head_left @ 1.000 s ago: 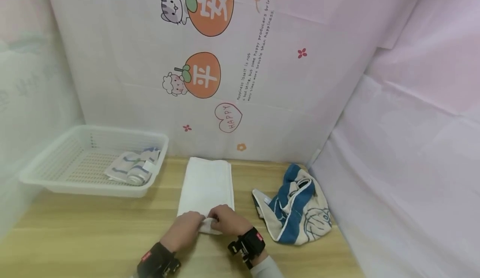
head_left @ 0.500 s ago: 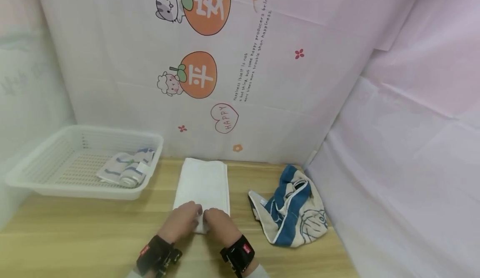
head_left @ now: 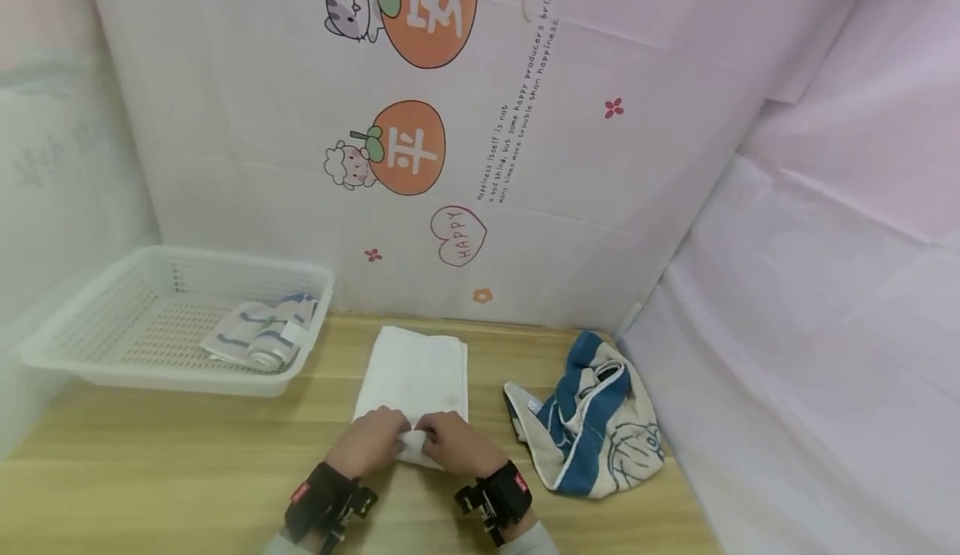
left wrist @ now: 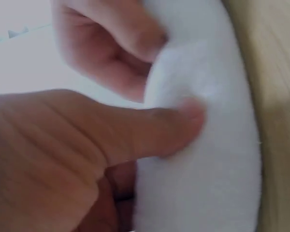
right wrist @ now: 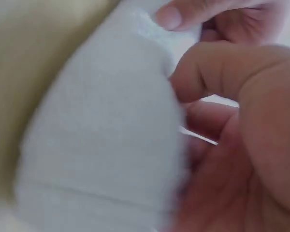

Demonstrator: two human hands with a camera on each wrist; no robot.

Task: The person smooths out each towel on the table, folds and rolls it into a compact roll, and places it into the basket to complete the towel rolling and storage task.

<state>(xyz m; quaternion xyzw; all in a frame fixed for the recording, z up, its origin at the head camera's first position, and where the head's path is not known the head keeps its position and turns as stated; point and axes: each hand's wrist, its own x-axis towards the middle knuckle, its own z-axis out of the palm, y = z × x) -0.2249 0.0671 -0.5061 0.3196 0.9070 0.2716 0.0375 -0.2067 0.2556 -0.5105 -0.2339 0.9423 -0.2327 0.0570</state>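
Observation:
A white towel [head_left: 414, 372] lies folded lengthwise on the table, its near end turned up into a thick roll [head_left: 420, 447]. My left hand [head_left: 372, 441] grips that roll from the left, the thumb [left wrist: 179, 126] laid over it and the fingers behind. From the right, my right hand [head_left: 459, 442] pinches the same roll between thumb and fingers. In the right wrist view the rolled white cloth [right wrist: 106, 106] fills the left half, its edge rounded. Both hands are close together, thumbs toward each other.
To the left stands a white plastic basket [head_left: 187, 384] holding a folded striped towel [head_left: 243, 334]. At the right lies a crumpled blue and beige towel [head_left: 592, 422] by the side wall. A printed sheet [head_left: 555, 247] backs the wooden table [head_left: 187, 472].
The towel's far edge has come slightly nearer, and its flat part looks shorter. My hands have parted a little from their closer position half a second ago, still holding the rolled end.

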